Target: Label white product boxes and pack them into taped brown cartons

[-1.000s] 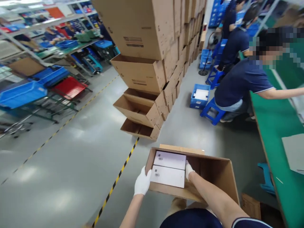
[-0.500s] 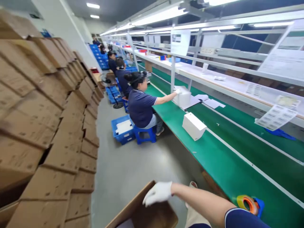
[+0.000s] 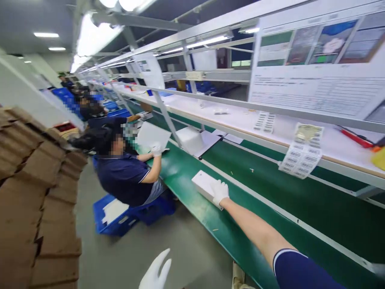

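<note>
A long white box [image 3: 202, 183] lies on the green bench [image 3: 192, 204] near its front edge. My right hand [image 3: 220, 192], in a white glove, reaches out over the near end of this box with its fingers wrapped round it. Low in the view, above the grey floor, my left hand [image 3: 156, 273] shows in a white glove. Its fingers are spread apart and nothing is between them; its lower part is cut off by the frame edge.
A co-worker [image 3: 126, 172] sits to the left, handling a white sheet [image 3: 152, 135]. Stacked brown cartons [image 3: 39, 192] line the left side. A blue crate [image 3: 112, 216] stands on the floor. Label sheets [image 3: 302, 154] hang from the shelf over the bench.
My right hand has moved from the open brown carton up to the white box on the bench. My left hand has come into view. The view has turned right, and the carton has left it.
</note>
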The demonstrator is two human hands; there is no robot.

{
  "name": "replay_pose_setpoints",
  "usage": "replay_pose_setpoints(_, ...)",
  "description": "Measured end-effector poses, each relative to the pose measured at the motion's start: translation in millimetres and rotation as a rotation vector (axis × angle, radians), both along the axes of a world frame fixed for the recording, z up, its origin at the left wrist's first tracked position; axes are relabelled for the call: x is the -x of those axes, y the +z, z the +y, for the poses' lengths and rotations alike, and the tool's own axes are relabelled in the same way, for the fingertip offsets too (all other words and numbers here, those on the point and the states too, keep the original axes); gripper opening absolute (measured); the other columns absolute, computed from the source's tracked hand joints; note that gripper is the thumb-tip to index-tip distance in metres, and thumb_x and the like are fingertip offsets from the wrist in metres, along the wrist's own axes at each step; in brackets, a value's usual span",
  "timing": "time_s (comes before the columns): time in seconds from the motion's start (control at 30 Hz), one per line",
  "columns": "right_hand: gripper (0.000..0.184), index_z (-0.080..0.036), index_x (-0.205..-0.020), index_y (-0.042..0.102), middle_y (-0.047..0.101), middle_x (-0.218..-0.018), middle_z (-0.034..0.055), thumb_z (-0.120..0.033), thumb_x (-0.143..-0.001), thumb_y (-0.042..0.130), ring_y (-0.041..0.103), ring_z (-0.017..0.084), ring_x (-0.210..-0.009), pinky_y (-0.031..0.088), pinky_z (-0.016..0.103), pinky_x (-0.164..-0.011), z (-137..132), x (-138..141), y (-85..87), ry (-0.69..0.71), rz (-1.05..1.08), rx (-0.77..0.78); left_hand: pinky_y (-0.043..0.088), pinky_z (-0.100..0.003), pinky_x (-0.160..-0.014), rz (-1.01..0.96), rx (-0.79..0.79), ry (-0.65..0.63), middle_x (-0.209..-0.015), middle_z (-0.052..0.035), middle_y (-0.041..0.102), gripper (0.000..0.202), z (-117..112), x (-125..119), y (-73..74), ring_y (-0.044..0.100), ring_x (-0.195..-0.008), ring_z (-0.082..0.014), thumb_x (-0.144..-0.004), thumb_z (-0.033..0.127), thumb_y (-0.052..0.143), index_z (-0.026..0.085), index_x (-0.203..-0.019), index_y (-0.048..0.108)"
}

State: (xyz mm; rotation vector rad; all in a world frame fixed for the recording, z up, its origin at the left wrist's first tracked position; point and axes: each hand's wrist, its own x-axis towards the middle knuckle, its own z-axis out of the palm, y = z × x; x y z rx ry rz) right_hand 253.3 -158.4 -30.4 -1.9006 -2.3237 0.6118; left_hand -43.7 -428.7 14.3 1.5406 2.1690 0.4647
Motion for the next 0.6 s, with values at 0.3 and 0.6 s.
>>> replay_pose_setpoints(0.3,0.107,-0.042,-0.162,0.034,0.022,-0.173,0.0126,-0.019,-0.065,0.074,0.027,0.047,-0.151,0.012,0.063,-0.123,-166,-139,-87.4,-0.183,0.079,0.034,0.044,-0.049,-0.122,-0.381,0.046,-0.524,-0.141,-0.0135,0.069,0.058,198,-208,-1.1,0.063,-0.135,-0.0304,-0.094,0.056,0.054,0.016,-0.134,0.067)
replay_pose_setpoints(0.6,0.083,-0.025,-0.154,0.052,0.034,-0.169,0.0142,-0.040,-0.074,0.073,0.021,0.042,-0.157,0.006,0.059,-0.131,-209,-167,-54.2,-0.409,0.395,0.105,0.042,-0.051,-0.121,-1.134,0.093,-0.971,-0.155,-0.0192,0.055,0.077,309,-488,49.8,0.055,-0.143,-0.0315,-0.090,0.047,0.075,0.018,-0.155,0.043)
